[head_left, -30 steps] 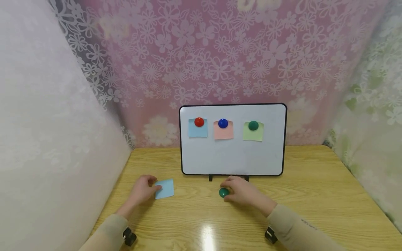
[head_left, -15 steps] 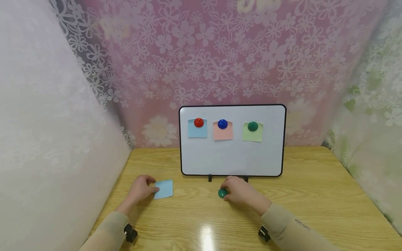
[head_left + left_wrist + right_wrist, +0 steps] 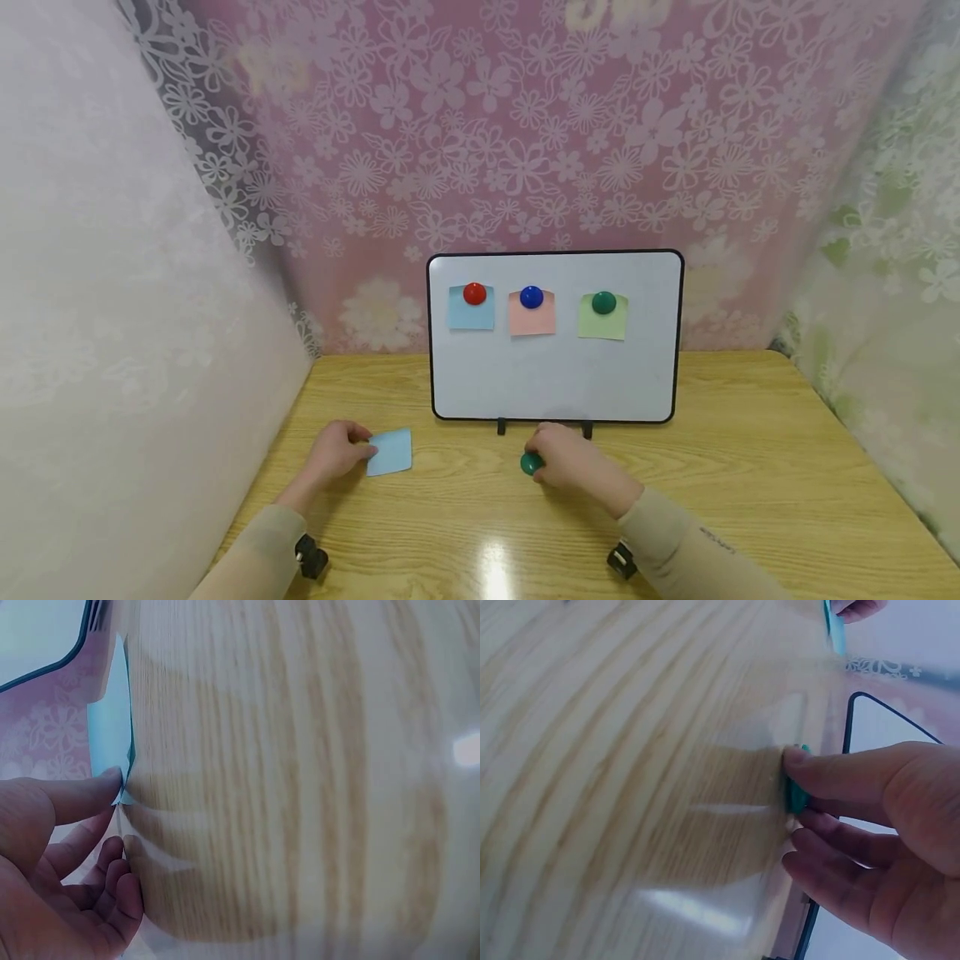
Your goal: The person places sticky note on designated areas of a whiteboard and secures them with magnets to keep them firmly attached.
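Note:
My left hand [image 3: 336, 450] pinches the near-left edge of a light blue sticky note [image 3: 393, 452] between thumb and fingers, low over the table at the left. The left wrist view shows that note [image 3: 111, 724] nearly edge-on, with the thumb on its corner. In front of the whiteboard, my right hand [image 3: 573, 467] holds a round green magnet [image 3: 530, 463] at the tabletop. From the right wrist, the magnet [image 3: 798, 793] appears between the thumb and forefinger, its far part covered by them.
A black-framed whiteboard [image 3: 555, 379] stands upright at the back on small black feet [image 3: 501, 427]. Along its top, a red magnet [image 3: 474, 293], a blue magnet [image 3: 531, 297] and a green magnet [image 3: 603, 302] pin blue, pink and green notes. Patterned walls enclose the wooden table [image 3: 450, 517].
My right fingers have closed in around the green magnet and cover more of it. The right forearm has shifted slightly left. My left hand, still on the blue note, has barely moved.

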The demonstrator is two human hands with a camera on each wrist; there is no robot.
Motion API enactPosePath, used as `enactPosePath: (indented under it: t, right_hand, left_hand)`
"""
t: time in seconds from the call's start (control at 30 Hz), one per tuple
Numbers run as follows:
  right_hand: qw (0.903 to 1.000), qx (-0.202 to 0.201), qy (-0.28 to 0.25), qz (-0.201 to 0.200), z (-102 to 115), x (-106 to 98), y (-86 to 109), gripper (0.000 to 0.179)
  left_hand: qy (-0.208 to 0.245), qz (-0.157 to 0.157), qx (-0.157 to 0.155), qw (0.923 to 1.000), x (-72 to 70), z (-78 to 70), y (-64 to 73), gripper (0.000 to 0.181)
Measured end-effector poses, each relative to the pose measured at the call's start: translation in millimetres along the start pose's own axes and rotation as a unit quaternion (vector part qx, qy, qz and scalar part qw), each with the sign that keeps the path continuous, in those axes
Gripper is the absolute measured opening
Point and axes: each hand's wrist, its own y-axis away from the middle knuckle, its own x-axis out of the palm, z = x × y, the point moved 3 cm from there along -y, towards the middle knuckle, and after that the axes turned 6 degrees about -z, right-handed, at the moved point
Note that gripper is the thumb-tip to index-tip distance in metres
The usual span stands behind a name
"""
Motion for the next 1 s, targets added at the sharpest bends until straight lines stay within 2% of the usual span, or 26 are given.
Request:
enactPosePath:
  t: [0.27, 0.7, 1.0]
  right_hand:
    - [0.9998, 0.006, -0.021, -0.002, 5, -4, 2.5, 0.023]
    - [0.9985, 0.05, -0.02, 0.004, 9, -1, -1.8, 0.014]
    - [0.9987, 0.045, 0.001, -0.023, 14, 1, -1.2, 0.023]
  left_hand:
    - [0.008, -0.001, -0.006, 1.0, 0.8, 1.6, 0.9, 0.009]
    - [0.013, 0.0, -0.018, 0.9998, 1.7, 3.6, 0.3, 0.007]
    - [0.014, -0.008, -0.018, 0.9997, -0.1, 5.5, 1.4, 0.009]
